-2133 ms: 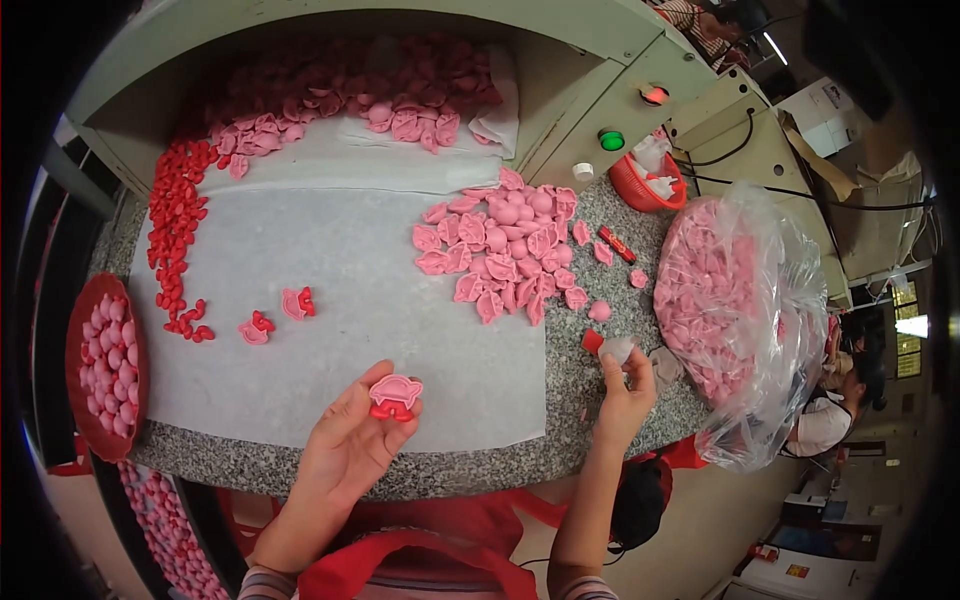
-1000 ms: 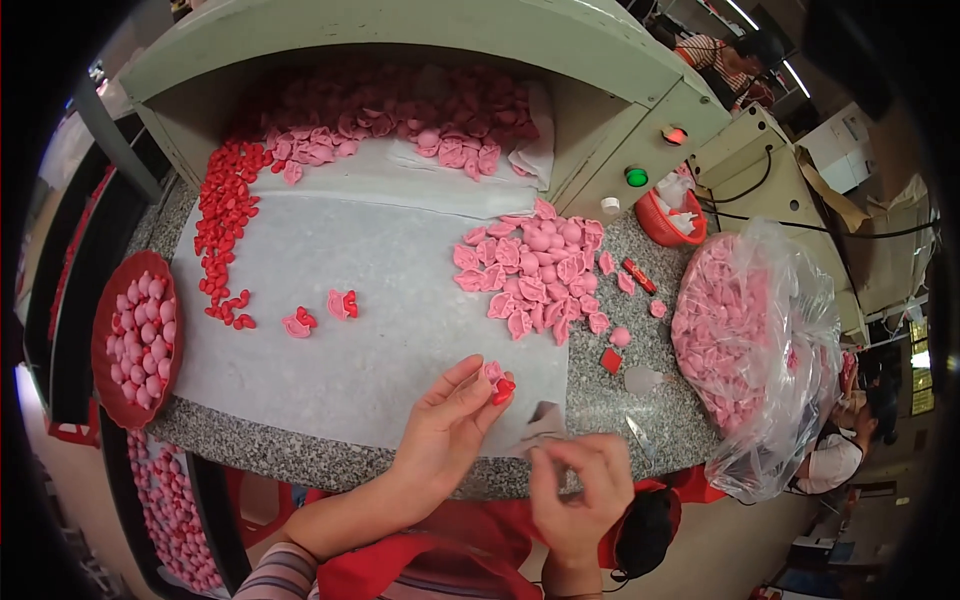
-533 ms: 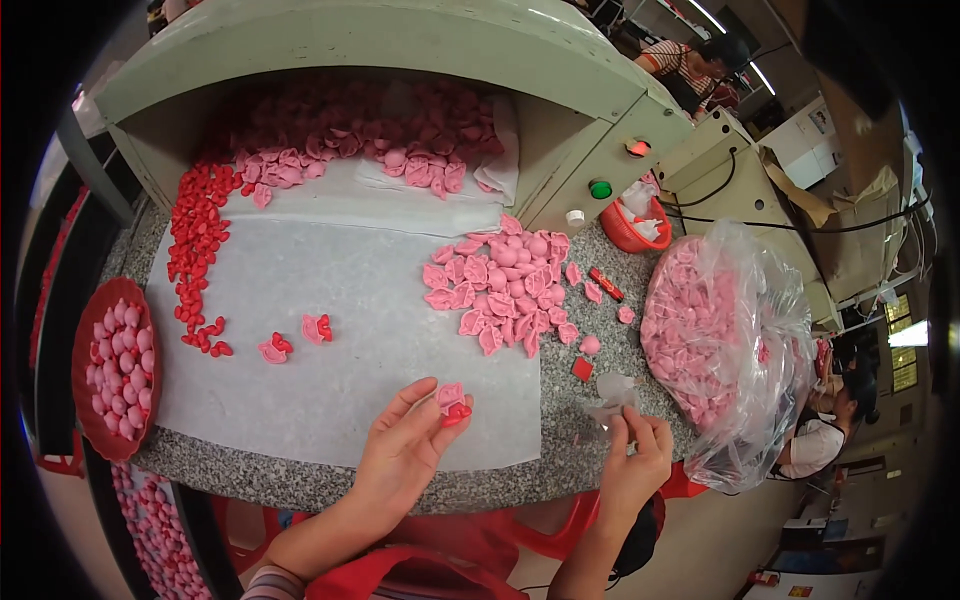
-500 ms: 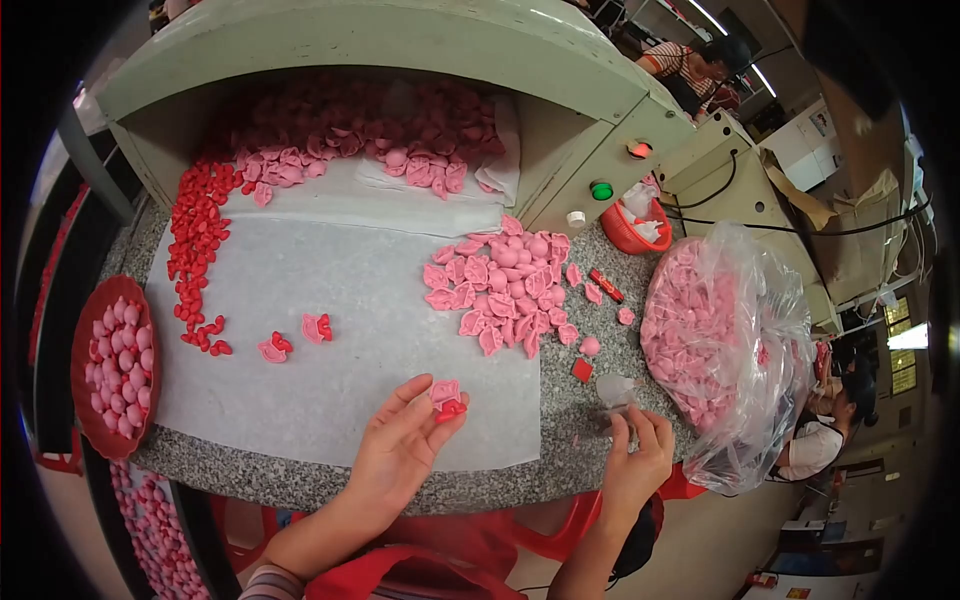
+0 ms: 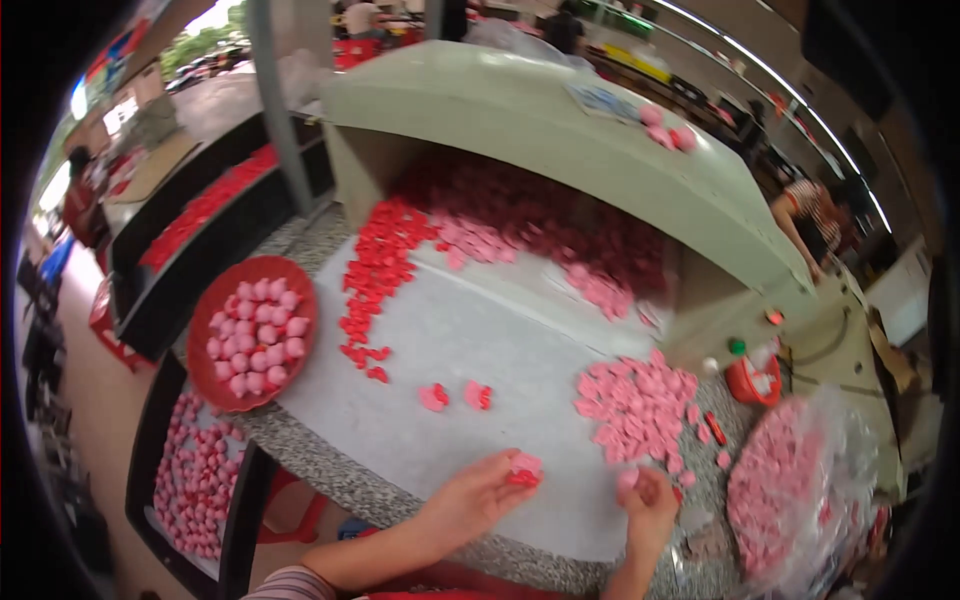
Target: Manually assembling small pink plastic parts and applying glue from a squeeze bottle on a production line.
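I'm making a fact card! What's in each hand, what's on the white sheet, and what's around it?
Left hand: holding a pink-and-red piece
Right hand: pinching a small pink piece
White sheet: two loose pink-and-red pieces in the middle
Sheet's left side: scattered red pieces
Sheet's right side: pink pile, spilling onto the speckled counter
Far left: red bowl of round pink pieces
Far right: clear bag with pink pieces inside

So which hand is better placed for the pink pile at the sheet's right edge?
Probably the right hand: it is nearer the pink pile, though it already holds a rounded pink piece. The left hand is farther off, holding a pink-and-red piece.
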A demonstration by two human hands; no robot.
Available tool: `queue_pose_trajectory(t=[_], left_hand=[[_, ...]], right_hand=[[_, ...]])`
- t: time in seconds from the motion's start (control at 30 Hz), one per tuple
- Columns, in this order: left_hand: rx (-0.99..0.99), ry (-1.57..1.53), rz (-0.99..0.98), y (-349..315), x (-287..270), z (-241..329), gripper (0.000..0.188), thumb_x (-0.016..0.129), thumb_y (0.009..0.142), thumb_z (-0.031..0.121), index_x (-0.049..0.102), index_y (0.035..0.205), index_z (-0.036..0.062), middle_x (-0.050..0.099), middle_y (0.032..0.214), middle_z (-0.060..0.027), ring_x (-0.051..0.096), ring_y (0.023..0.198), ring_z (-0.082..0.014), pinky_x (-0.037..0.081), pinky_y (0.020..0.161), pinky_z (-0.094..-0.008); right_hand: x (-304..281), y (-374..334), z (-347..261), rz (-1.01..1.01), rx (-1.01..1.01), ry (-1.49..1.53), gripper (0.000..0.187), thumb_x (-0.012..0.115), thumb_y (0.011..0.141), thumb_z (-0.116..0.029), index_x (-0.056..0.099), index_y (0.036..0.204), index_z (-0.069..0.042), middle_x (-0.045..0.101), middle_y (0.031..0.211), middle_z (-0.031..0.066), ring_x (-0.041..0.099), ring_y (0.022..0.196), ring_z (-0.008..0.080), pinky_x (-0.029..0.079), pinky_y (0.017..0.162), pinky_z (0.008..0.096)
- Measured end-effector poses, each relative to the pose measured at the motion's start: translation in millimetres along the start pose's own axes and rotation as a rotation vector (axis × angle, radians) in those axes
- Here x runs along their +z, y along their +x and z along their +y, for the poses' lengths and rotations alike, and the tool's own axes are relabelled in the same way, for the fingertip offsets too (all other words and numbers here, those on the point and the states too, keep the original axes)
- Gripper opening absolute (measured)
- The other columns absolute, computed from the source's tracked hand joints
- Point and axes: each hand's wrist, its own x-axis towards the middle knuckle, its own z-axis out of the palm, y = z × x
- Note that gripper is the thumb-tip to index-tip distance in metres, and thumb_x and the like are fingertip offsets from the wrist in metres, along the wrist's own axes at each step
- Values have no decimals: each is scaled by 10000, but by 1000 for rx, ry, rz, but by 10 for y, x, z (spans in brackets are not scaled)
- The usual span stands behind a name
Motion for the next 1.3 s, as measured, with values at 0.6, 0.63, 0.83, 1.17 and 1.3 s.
queue_pose_trajectory(t=[0.6,0.63,0.83,1.17,1.3], left_hand=[[-110,-32,72,123,-4,140,332,483,892,264,462,1149,55,543,1059,-110,535,1020,-244,479,859,-315],[-107,-36,76,101,-22,124,332,483,892,264,462,1149,55,543,1059,-110,535,1020,-244,479,859,-315],[-97,16,103,-62,-71,125,402,507,878,212,416,1211,6,520,1127,-153,519,1051,-268,443,916,-353],[-140,5,50,-7,-26,58,409,493,885,205,398,1220,-10,505,1146,-162,497,1084,-277,424,937,-363],[-95,59,21,-86,106,75,397,488,887,205,412,1210,-13,530,1113,-158,528,1044,-276,446,911,-351]], right_hand=[[354,-74,-69,-220,-576,-624,253,662,675,-16,633,925,-42,611,911,90,584,814,237,474,692,313],[355,-98,-44,-229,-549,-616,251,665,674,-17,632,922,-39,611,914,92,585,817,242,475,700,313],[414,-246,-225,-268,-559,-602,225,660,665,0,632,886,-34,609,915,90,589,809,245,477,699,319],[280,-222,-91,-349,132,335,240,605,778,-109,559,990,-8,555,863,76,552,797,178,471,668,284],[396,-193,-161,-626,506,1124,362,537,824,-213,459,1099,11,522,954,109,478,814,175,427,694,281]])
